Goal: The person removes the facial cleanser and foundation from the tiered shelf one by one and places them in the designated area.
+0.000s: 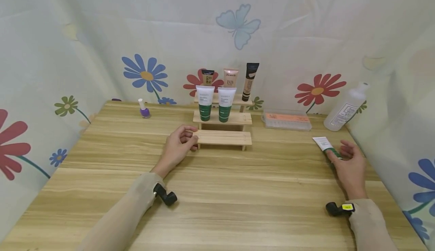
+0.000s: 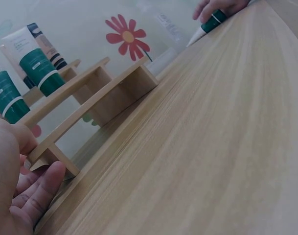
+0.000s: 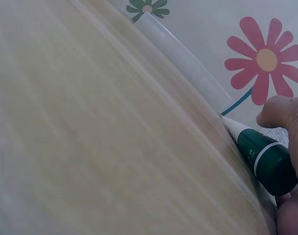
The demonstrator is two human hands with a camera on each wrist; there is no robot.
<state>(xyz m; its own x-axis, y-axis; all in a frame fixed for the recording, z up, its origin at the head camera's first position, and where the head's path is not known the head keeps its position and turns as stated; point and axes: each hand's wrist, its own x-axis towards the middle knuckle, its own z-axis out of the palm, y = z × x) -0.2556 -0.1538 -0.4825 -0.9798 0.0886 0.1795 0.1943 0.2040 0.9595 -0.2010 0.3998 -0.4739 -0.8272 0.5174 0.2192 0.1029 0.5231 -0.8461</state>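
My left hand (image 1: 180,145) grips the left end of the lowest step of a wooden tiered stand (image 1: 224,137), its fingers curled around that end. Two white-and-green tubes (image 1: 205,103) stand cap-down on the middle step. Behind them, on the top step, are a gold-and-black tube (image 1: 207,78), a pink BB tube (image 1: 231,77) and a black-and-beige tube (image 1: 250,82). Over at the right, my right hand (image 1: 350,168) is around another white-and-green tube (image 3: 266,161) lying on the table. Its digits are spread about the cap end, and a gap shows above the tube in the right wrist view.
A purple nail polish bottle (image 1: 144,109) with a white cap stands at the back left. A clear plastic box (image 1: 287,120) with an orange label lies right of the stand. Beside it, a white bottle (image 1: 346,107) leans at the back right. Floral cloth (image 1: 289,36) hangs behind the table.
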